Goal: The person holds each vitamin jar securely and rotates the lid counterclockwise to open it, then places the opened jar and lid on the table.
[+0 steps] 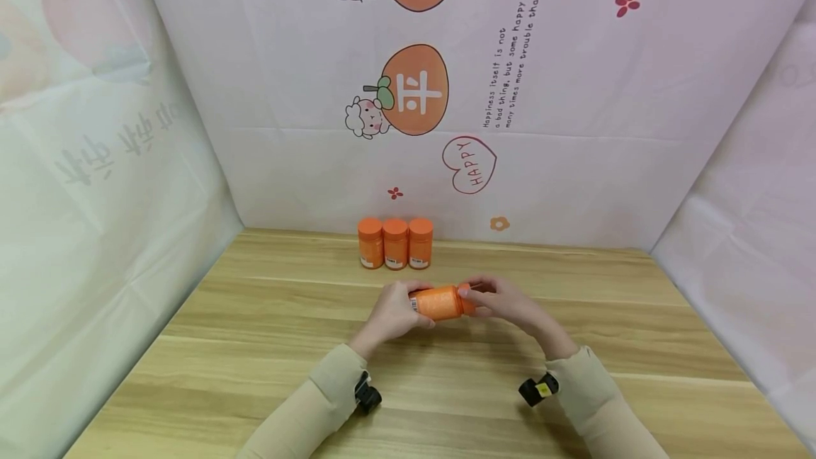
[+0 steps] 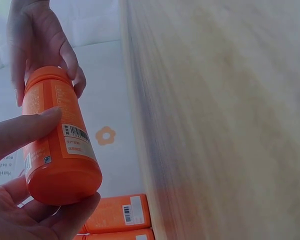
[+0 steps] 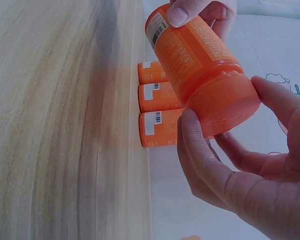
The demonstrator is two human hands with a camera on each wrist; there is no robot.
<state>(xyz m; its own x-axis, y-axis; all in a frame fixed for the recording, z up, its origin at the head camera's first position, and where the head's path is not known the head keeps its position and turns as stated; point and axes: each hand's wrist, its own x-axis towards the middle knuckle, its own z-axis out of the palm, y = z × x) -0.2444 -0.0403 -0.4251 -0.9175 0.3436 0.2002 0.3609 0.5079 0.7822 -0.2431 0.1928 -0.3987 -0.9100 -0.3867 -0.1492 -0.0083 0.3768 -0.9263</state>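
An orange pill bottle lies tilted on its side in the air above the wooden table, its cap toward the right. My left hand grips the base end, thumb and fingers round the body. With its fingertips, my right hand holds the cap at the other end. In the left wrist view the bottle's label and barcode face the camera. The cap is on the bottle in the right wrist view, with the right fingers spread round its rim.
Three matching orange bottles stand upright side by side at the back of the wooden table. Behind them hangs a white printed cloth, with more white cloth along the sides.
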